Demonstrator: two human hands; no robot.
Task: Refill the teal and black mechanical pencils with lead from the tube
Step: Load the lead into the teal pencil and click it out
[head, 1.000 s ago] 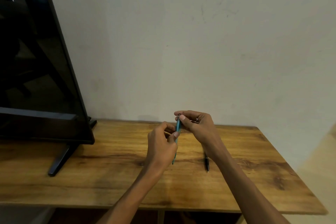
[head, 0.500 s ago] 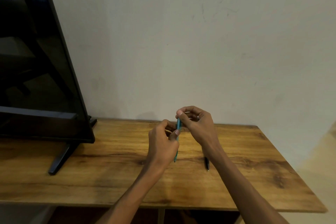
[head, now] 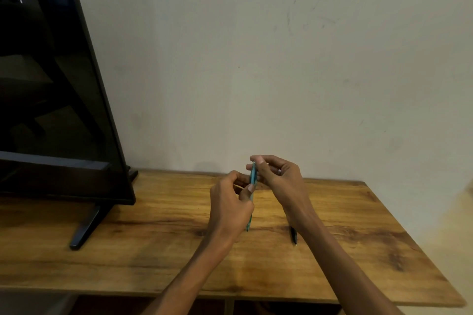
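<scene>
I hold the teal mechanical pencil [head: 253,176] upright above the middle of the wooden table [head: 153,250]. My left hand [head: 230,207] grips its barrel, tip pointing down. My right hand [head: 276,176] pinches the pencil's top end between thumb and fingers, and something small and metallic shows between its fingers. The black pencil [head: 293,235] lies flat on the table to the right, mostly hidden under my right forearm. The lead tube is not visible.
A large black TV [head: 51,110] on a slanted foot [head: 85,227] takes up the table's left side. A plain wall stands close behind the table. The table's front edge runs near my forearms and its right edge slopes away.
Both hands with the teal pencil have stayed nearly in place; my right fingers shifted slightly at the pencil's top. The black pencil has not moved.
</scene>
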